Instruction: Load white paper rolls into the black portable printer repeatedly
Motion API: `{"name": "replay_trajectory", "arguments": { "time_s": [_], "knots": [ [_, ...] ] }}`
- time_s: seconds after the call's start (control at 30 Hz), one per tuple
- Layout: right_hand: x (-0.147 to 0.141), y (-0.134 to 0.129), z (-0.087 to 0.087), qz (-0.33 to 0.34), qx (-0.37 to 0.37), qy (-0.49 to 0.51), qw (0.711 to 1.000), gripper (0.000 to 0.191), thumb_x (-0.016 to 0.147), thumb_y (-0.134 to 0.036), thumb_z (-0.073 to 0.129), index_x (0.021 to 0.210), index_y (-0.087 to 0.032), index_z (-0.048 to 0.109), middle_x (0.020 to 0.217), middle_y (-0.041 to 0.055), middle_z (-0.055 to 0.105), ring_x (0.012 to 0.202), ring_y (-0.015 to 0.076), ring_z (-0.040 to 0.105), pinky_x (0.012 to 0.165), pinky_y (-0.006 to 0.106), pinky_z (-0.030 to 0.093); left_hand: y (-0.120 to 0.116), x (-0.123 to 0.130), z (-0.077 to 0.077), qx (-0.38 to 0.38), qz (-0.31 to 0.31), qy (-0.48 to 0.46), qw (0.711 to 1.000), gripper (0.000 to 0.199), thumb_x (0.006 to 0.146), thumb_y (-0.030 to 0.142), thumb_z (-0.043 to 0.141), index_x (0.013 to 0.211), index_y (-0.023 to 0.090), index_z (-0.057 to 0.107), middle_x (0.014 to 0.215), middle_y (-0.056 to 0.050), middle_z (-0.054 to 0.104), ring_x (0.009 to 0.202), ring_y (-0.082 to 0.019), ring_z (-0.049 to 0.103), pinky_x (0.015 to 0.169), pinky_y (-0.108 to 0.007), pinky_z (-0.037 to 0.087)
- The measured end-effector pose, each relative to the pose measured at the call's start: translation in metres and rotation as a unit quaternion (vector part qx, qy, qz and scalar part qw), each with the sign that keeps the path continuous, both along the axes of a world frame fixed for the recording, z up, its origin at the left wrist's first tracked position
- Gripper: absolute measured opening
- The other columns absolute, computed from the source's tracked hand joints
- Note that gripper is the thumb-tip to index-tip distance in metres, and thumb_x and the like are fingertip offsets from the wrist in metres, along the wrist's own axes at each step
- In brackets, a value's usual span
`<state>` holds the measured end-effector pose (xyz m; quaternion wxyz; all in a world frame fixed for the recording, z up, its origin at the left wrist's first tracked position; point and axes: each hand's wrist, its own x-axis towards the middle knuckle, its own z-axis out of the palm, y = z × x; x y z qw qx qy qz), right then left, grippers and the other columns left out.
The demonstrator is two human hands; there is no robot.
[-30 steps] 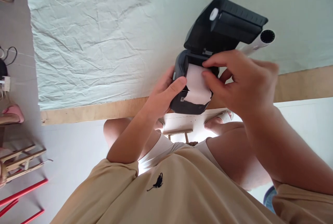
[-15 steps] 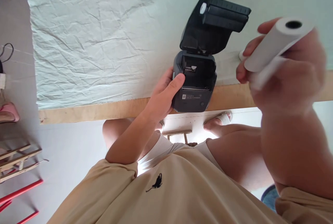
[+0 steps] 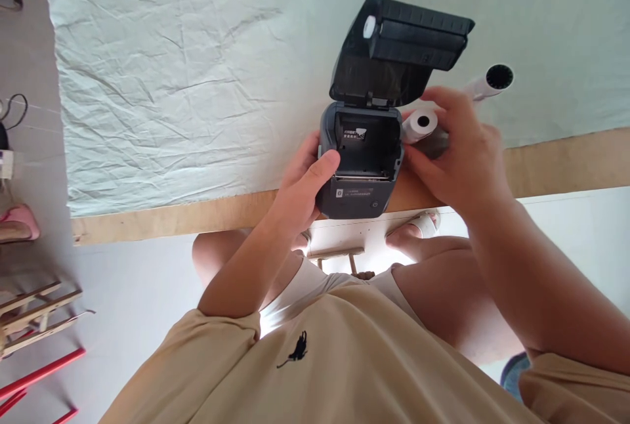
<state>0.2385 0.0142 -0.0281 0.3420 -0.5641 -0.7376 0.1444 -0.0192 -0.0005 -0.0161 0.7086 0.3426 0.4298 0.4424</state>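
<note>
A dark grey label printer [image 3: 357, 194] is tilted up at the table's front edge, with its black lid [image 3: 401, 50] swung back. My left hand [image 3: 308, 181] is closed on the printer's left side, thumb over the rim. Inside the bare paper bay [image 3: 367, 148] a small printed sticker shows. My right hand [image 3: 465, 148] is closed round a white paper roll [image 3: 418, 127], beside the printer's right side. Its dark core hole faces up, and my fingers hide part of it. Behind that hand stands a second white roll [image 3: 481, 87] with a ribbed dark core.
A wrinkled pale green cloth [image 3: 172, 83] covers the table, whose wooden edge [image 3: 172, 219] runs along the front. My legs are under it. On the floor at left are a pink shoe [image 3: 22, 222], a wooden frame [image 3: 39, 316] and red bars [image 3: 44, 371].
My right hand has brought the paper roll left and down, from the right side to beside the printer. The printer has shifted slightly left in my left hand, and the second roll has come into view.
</note>
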Motion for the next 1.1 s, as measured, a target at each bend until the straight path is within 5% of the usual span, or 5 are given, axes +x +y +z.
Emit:
{"name": "replay_trajectory", "arguments": {
  "time_s": [0.2, 0.47, 0.77, 0.97, 1.1],
  "knots": [
    [0.05, 0.022, -0.005, -0.05, 0.293, -0.025, 0.954, 0.047, 0.101, -0.066, 0.069, 0.137, -0.036, 0.077, 0.119, 0.0075, 0.08, 0.111, 0.0387, 0.079, 0.088, 0.058, 0.06, -0.002, -0.004, -0.001, 0.017, 0.013, 0.023, 0.999, 0.041, 0.103, 0.067, 0.083, 0.127, 0.033, 0.084, 0.114, -0.002, 0.091, 0.105, -0.027, 0.09, 0.063, -0.033, 0.068],
    [0.063, 0.032, -0.029, -0.087, 0.144, -0.011, 0.986, 0.054, 0.088, -0.021, 0.08, 0.14, -0.033, 0.077, 0.117, 0.0114, 0.074, 0.095, 0.0282, 0.07, 0.088, 0.049, 0.063, -0.002, -0.004, -0.005, 0.01, 0.019, 0.027, 0.999, 0.045, 0.101, 0.068, 0.085, 0.128, 0.032, 0.081, 0.122, -0.004, 0.09, 0.126, -0.033, 0.088, 0.069, -0.034, 0.072],
    [0.059, 0.03, -0.025, -0.079, 0.148, -0.033, 0.985, 0.054, 0.086, -0.021, 0.082, 0.14, -0.033, 0.081, 0.117, 0.0133, 0.073, 0.102, 0.0303, 0.074, 0.093, 0.051, 0.065, -0.004, -0.005, -0.005, 0.013, 0.037, 0.036, 0.999, 0.037, 0.104, 0.062, 0.083, 0.126, 0.032, 0.086, 0.113, -0.001, 0.088, 0.101, -0.023, 0.088, 0.069, -0.03, 0.07],
    [0.02, 0.018, 0.014, -0.002, 0.272, 0.121, 0.955, 0.064, 0.095, -0.062, 0.08, 0.153, -0.034, 0.072, 0.141, 0.0127, 0.076, 0.096, 0.029, 0.074, 0.072, 0.048, 0.058, 0.003, 0.002, 0.0, 0.022, 0.031, 0.024, 0.999, 0.046, 0.091, 0.068, 0.095, 0.116, 0.03, 0.084, 0.102, -0.001, 0.087, 0.092, -0.023, 0.088, 0.065, -0.031, 0.069],
    [-0.028, -0.002, 0.038, 0.03, 0.183, 0.065, 0.98, 0.024, 0.097, -0.029, 0.076, 0.119, -0.036, 0.075, 0.11, 0.001, 0.088, 0.097, 0.0299, 0.085, 0.088, 0.052, 0.067, 0.003, 0.004, 0.003, 0.03, 0.012, 0.023, 0.999, 0.054, 0.091, 0.068, 0.094, 0.127, 0.031, 0.078, 0.107, -0.003, 0.088, 0.097, -0.028, 0.09, 0.07, -0.036, 0.072]
  ]
}}
